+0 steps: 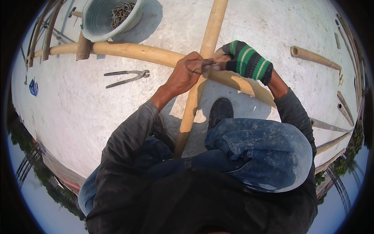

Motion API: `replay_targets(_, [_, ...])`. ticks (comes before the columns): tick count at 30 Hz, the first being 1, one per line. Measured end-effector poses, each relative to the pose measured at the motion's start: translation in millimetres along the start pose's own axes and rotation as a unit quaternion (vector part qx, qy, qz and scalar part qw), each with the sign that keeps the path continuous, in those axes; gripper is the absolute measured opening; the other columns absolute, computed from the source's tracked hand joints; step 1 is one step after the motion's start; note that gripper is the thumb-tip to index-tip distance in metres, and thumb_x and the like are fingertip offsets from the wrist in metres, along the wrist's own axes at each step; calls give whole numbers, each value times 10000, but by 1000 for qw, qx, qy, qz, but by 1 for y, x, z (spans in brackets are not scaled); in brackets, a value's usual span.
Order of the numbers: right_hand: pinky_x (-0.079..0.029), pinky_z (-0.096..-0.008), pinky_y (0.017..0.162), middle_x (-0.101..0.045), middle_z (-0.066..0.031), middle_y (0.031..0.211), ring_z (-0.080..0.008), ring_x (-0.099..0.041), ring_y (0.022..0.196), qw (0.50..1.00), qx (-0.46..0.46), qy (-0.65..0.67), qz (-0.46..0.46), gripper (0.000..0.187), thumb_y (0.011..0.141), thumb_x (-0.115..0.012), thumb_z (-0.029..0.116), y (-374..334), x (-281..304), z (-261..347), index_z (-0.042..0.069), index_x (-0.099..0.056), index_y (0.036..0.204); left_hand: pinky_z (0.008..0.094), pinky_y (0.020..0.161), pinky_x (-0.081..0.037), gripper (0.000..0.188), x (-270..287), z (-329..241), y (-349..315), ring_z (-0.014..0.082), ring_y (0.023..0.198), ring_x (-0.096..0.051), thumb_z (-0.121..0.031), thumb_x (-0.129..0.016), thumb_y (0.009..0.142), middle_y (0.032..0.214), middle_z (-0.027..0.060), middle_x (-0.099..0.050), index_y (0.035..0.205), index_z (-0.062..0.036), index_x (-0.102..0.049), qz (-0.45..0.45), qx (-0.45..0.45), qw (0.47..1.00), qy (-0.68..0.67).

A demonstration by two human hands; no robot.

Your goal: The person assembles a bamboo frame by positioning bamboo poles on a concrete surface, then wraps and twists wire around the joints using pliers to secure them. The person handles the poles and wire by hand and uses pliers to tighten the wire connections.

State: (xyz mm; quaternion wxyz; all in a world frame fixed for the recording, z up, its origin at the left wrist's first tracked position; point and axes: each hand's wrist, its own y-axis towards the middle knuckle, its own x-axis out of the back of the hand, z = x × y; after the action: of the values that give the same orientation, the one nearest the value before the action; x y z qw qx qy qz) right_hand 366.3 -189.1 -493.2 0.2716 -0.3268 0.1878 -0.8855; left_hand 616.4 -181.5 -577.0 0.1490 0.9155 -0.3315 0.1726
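Observation:
Two bamboo poles cross in front of me: an upright one (215, 23) running toward my feet, and a crosswise one (136, 52). At the crossing my bare left hand (183, 74) is closed, its fingertips pinched against those of the other hand. My right hand (245, 62), in a green, black and white striped fingerless glove, is also closed there, from the right side. Whatever lies between the fingertips is too small and covered to make out. On the floor left of my left hand rest steel pincers (128, 77), their handles apart and pointing left.
A grey bucket (90, 33) holding many nails (122, 15) stands at the upper left, behind the crosswise pole. Short bamboo pieces (315, 58) lie on the pale floor to the right. A blue scrap (34, 88) is at far left. My shoe (221, 111) is near the crossing.

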Motion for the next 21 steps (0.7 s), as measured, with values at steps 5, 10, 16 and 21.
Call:
replay_targets(5, [-577, -342, 791, -783, -122, 914, -213, -728, 809, 1000, 18, -2, 5, 407, 876, -878, 327, 0, 2, -10, 39, -807, 1156, 341, 763, -573, 224, -9, 5, -4, 223, 875, -710, -90, -747, 980, 974, 89, -709, 1198, -87, -803, -66, 4, 998, -12])
replay_targets(10, [-558, -364, 736, -755, -131, 836, -213, -712, 771, 998, 60, 7, -28, 319, 962, -789, 318, -3, -4, -18, 19, -793, 1071, 334, 741, -571, 237, -17, 4, -7, 210, 850, -712, -61, -775, 955, 962, 94, -724, 1190, -81, -803, -131, -17, 991, -28])
replay_targets(16, [-549, -360, 702, -732, -123, 785, -201, -703, 736, 997, 31, 37, -68, 319, 992, -746, 317, -4, -15, -20, 2, -767, 1045, 316, 723, -559, 209, -13, -2, -6, 201, 838, -712, -81, -786, 963, 977, 113, -736, 1171, -72, -807, -137, -9, 990, -33])
replay_targets(21, [-557, -347, 689, -734, -106, 803, -181, -707, 740, 991, 18, 89, -96, 267, 996, -732, 277, -4, -27, -28, 36, -777, 1101, 310, 735, -554, 175, -9, -5, -5, 186, 849, -706, -120, -771, 991, 983, 111, -740, 1149, -54, -806, -120, 31, 992, -40])
